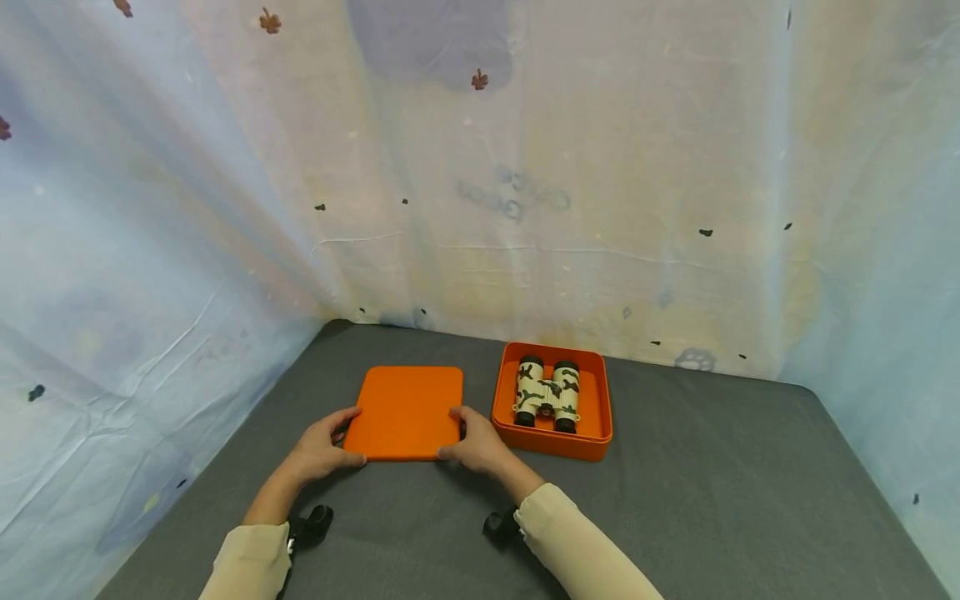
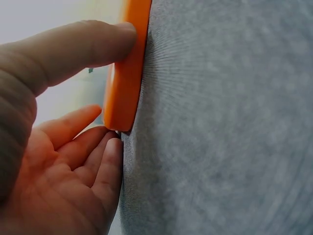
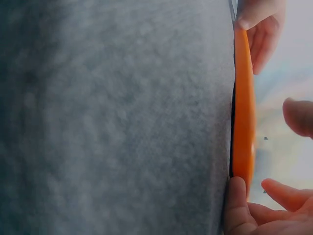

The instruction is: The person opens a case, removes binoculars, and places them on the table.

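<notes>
A flat orange lid (image 1: 405, 414) lies on the grey surface, in front of me and left of centre. My left hand (image 1: 322, 447) is at its left side; in the left wrist view the thumb touches the lid's edge (image 2: 128, 93), while the other fingers lie loosely extended beside the corner. At the right side is my right hand (image 1: 478, 446), with fingertips touching the edge (image 3: 244, 107) in the right wrist view and the other fingers spread. Right of the lid, an orange box (image 1: 558, 447) holds camouflage-pattern binoculars (image 1: 567, 392).
The grey cloth-covered surface (image 1: 712, 483) extends to both sides and toward me. A pale patterned curtain (image 1: 600, 167) hangs behind it and along its sides. Black straps (image 1: 311, 527) are on both wrists.
</notes>
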The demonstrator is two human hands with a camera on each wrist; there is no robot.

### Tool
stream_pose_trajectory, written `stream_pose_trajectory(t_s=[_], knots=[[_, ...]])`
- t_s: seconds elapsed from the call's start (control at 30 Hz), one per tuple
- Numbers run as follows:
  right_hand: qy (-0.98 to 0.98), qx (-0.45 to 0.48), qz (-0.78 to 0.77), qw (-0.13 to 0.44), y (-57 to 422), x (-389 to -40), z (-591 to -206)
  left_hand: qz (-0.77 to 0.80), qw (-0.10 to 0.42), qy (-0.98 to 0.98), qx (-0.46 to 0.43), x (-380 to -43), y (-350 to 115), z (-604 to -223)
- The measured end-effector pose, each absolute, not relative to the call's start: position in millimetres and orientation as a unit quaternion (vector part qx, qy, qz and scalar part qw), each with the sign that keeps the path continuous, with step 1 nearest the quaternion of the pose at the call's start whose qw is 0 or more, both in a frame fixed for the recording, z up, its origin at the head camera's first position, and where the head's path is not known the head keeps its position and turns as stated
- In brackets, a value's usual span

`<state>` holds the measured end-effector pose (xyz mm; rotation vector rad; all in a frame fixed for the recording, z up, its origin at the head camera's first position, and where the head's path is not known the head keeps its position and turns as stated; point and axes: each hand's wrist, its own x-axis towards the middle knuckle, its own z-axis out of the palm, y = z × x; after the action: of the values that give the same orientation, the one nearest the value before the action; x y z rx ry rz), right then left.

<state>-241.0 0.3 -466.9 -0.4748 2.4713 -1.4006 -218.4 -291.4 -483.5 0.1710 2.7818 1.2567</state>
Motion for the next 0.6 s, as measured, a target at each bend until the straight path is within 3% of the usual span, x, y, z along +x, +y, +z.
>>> stream_pose_trajectory(t_s=[0.23,0.6], knots=[[0.855,-0.195,-0.463,0.13,5.7,-236.4,-461.8,0.409,0.031,0.909,0.07,-218.2,-289.5,-479.3],[0.84,-0.253,-0.469,0.103,35.6,-216.5,-434.6,0.371,-0.075,0.922,0.083,-225.5,-263.8,-467.8]])
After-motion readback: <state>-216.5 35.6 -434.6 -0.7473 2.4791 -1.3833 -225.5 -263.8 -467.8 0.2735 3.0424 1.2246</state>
